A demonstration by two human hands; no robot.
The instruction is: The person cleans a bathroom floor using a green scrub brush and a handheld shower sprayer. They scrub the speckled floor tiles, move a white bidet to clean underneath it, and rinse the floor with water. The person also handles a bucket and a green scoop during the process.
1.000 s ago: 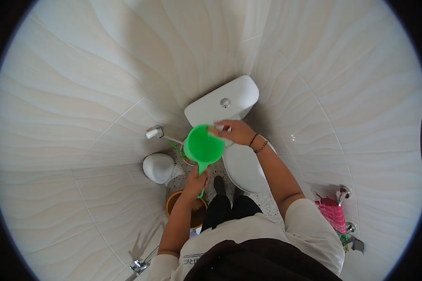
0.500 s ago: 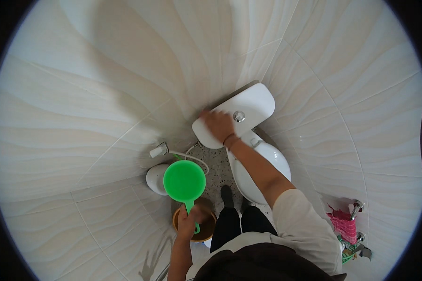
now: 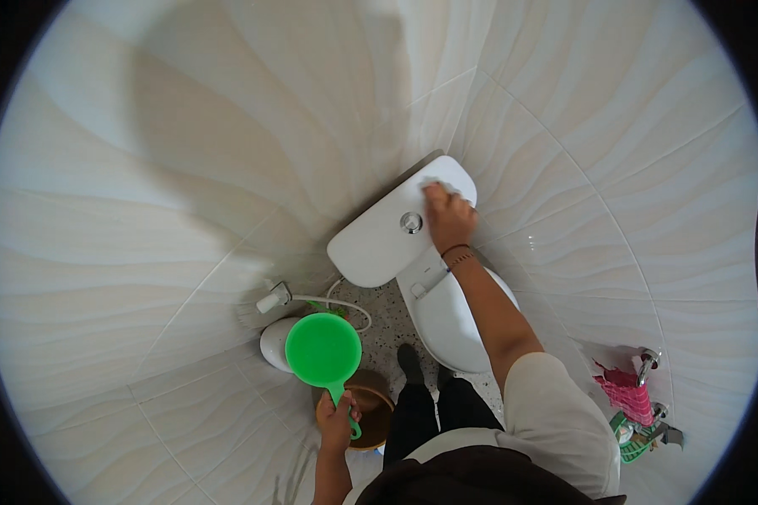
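Head view: left hand [image 3: 335, 425] has its grip wrapped round the green scoop [image 3: 323, 349] handle, bowl pointing away over the brown bucket [image 3: 370, 410]. Farther off, right hand [image 3: 448, 217] lies flat on the toilet tank [image 3: 379, 240] lid, near its far edge by the wall.

Bright, even light fills the tiled room. A broad soft shadow darkens the wall [image 3: 253, 126] above the left grip [image 3: 335, 421]. Fisheye bending curves tile lines toward the black rim.
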